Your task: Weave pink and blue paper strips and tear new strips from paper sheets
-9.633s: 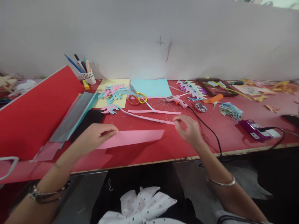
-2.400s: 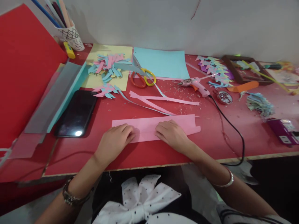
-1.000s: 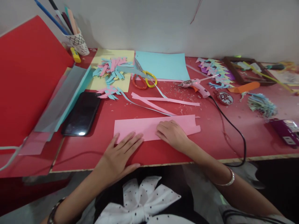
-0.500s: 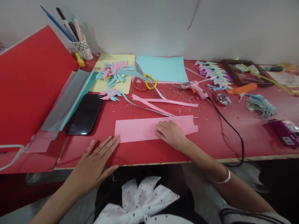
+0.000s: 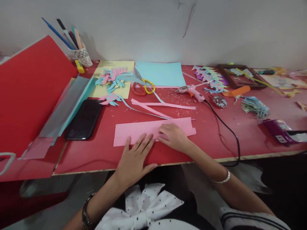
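Note:
A folded pink paper (image 5: 127, 131) lies lengthwise near the table's front edge, its right end notched. My left hand (image 5: 134, 161) rests flat along its lower edge, fingers stretched out and thumb apart. Beside it, my right hand (image 5: 174, 136) bears down on the middle of the paper with curled fingers pressed together at the fold; the fingertips are partly hidden. Just behind the paper are pink paper strips (image 5: 172, 104) and a thin pale blue strip (image 5: 141, 112). Scissors with red and yellow handles (image 5: 149, 90) lie farther back.
At left are a black phone (image 5: 84, 119), layered coloured sheets (image 5: 66, 107) and a red folder (image 5: 31, 95). A pink glue gun (image 5: 195, 93) trails its black cord (image 5: 224, 123) over the front edge. Cut paper bits (image 5: 114, 78), a blue sheet (image 5: 159, 73) and a wooden tray (image 5: 227, 81) sit behind.
My left hand has slid right from the paper's left end to its lower middle, close to my right hand. My right hand stays on the paper. The view has shifted slightly.

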A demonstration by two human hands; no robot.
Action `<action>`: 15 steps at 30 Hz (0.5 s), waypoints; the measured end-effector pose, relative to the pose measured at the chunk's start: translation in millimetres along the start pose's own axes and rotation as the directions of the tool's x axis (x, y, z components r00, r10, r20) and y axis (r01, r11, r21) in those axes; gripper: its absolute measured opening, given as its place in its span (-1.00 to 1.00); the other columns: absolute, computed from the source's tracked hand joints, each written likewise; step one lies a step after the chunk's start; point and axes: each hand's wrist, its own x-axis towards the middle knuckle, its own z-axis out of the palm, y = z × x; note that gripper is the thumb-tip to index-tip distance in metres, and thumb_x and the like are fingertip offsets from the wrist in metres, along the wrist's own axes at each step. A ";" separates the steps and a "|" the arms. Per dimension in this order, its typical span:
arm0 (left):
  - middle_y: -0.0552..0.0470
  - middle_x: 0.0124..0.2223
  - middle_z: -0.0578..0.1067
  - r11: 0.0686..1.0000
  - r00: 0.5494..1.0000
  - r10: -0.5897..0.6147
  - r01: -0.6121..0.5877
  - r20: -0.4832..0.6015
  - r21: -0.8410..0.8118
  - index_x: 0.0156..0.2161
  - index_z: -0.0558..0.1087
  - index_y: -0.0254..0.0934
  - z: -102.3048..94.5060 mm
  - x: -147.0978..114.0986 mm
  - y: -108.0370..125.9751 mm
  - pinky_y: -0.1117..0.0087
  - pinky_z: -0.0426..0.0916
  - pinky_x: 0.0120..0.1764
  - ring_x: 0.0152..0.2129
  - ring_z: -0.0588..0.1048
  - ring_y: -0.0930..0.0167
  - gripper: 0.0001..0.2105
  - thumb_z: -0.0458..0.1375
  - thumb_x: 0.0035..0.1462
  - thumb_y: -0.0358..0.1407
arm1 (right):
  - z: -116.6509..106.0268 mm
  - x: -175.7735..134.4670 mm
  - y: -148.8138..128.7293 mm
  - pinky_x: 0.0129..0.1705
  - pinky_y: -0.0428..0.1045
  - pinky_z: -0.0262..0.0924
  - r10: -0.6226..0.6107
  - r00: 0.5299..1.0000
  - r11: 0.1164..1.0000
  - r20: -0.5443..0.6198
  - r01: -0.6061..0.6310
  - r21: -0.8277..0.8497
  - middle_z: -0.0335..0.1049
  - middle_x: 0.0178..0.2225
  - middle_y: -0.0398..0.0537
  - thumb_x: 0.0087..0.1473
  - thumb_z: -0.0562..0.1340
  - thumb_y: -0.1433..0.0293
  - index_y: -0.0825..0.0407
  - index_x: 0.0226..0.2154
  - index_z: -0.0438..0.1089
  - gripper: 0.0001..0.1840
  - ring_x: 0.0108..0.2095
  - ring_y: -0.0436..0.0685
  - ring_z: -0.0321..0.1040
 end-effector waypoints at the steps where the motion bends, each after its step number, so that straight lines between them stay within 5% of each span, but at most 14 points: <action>1: 0.00 0.18 0.13 1.000 1.000 -0.003 0.003 0.009 -0.005 0.16 0.02 -0.24 -0.1 -0.4 0.1 0.02 -0.04 0.07 0.10 0.10 0.28 -0.38 -0.33 0.08 0.08 | -1.4 -4.0 4.1 -0.34 -0.07 -0.08 0.008 1.000 1.000 -0.018 -0.008 0.013 0.34 -0.45 -0.07 0.05 0.08 0.27 0.07 -0.45 0.27 -0.79 -0.39 0.06 0.22; 15: -0.02 0.19 0.13 1.000 1.000 0.000 0.000 0.016 -0.026 0.16 0.01 -0.23 2.1 -2.3 -2.7 0.02 -0.14 0.10 0.11 0.09 0.28 -0.37 -0.25 0.06 0.09 | -7.0 -40.4 44.3 -0.42 -0.10 -0.10 0.113 0.989 0.994 -0.097 -0.111 0.024 0.22 -0.58 -0.11 0.10 -0.04 0.33 0.06 -0.60 0.20 -0.68 -0.52 0.00 0.13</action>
